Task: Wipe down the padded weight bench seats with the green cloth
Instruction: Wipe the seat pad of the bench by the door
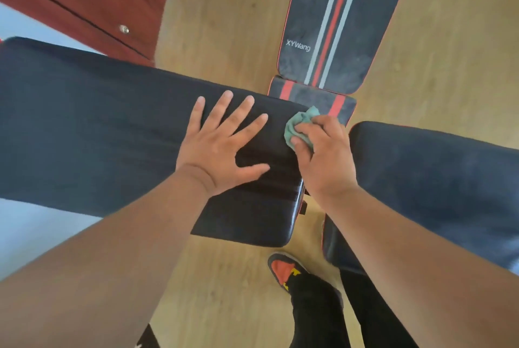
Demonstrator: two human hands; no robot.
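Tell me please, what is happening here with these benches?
A person is cleaning padded gym benches. The left hand lies flat and open on the black bench pad, steadying it. The right hand grips a bunched green cloth at that pad's far right corner. A striped bench lies beyond.

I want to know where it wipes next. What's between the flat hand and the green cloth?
In the head view, only bare dark bench pad lies between the left hand and the green cloth.
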